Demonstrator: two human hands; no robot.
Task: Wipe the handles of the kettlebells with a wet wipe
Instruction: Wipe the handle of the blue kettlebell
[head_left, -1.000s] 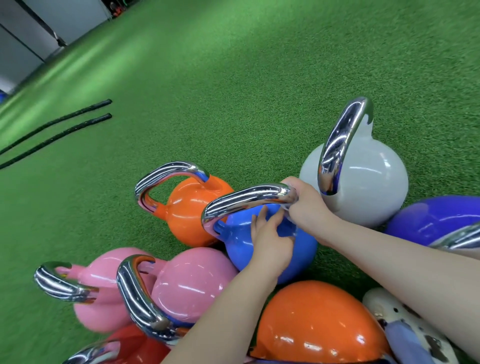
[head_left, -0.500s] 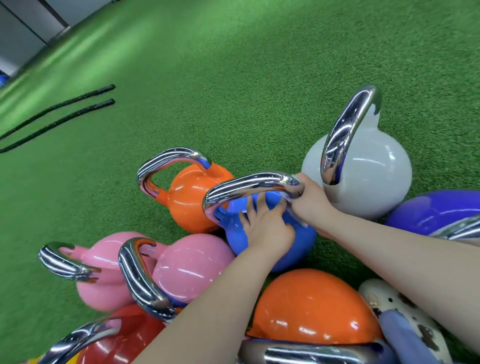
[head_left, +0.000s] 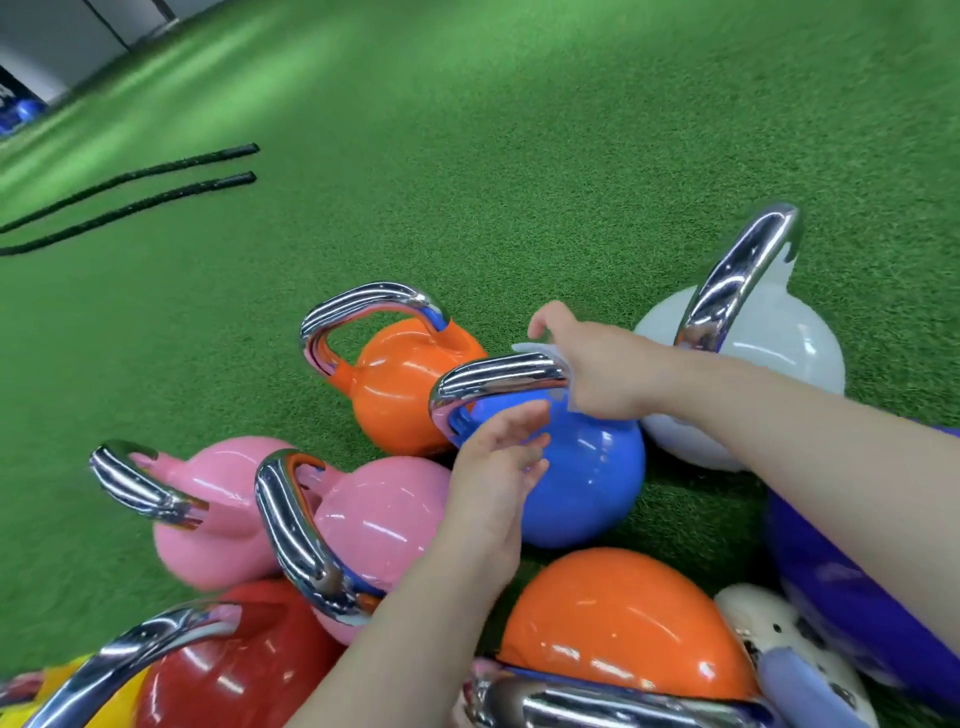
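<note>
My right hand (head_left: 597, 364) sits at the right end of the blue bell's handle (head_left: 498, 376), fingers curled on the wipe (head_left: 535, 349). My left hand (head_left: 498, 467) hangs loose by the blue bell (head_left: 582, 478), holding nothing. The thin wipe could slip off the shiny bar. The bells are packed tight, so a bump could pinch fingers. I see no words to read.

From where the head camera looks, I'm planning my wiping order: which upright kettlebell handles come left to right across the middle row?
Orange kettlebell handle → blue kettlebell handle, with the wipe at its right end → white kettlebell handle.
</note>
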